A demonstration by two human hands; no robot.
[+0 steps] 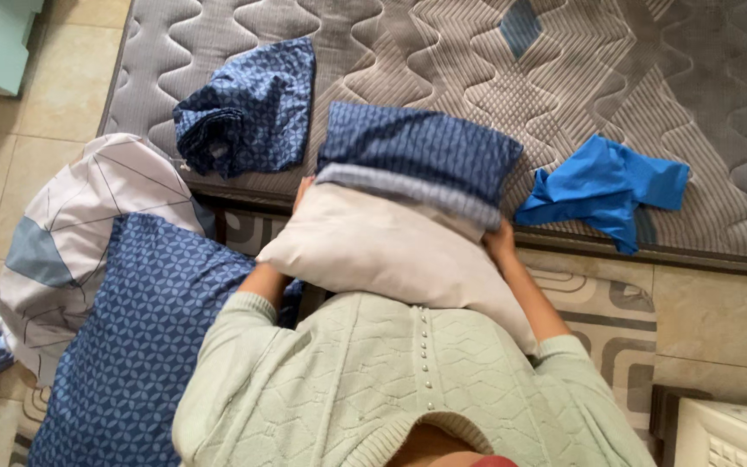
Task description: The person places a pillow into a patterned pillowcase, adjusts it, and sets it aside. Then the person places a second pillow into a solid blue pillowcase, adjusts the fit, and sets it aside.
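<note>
- Cream-coloured soft pillow (382,251) sits pressed against the person's chest, its far end pushed into a dark blue patterned pillowcase with a grey-striped band (417,156) that rests on the edge of the grey quilted mattress (443,60).
- Right hand (501,240) grips the pillow's right edge where the pillowcase opening meets it, fingers curled closed around the fabric.
- Left hand (303,192) is mostly hidden behind the pillow's left corner; I cannot tell how its fingers are closed, only that it touches the pillow and case there.
- Both forearms come out of pale green knitted sleeves (235,337).
- On the mattress, a crumpled dark blue patterned cloth (248,108) lies to the left, and a bright blue plain cloth (603,186) to the right.
- Beside the left arm stands a blue diamond-print cushion (131,337), leaning against a white pillow with grey lines (88,207).
</note>
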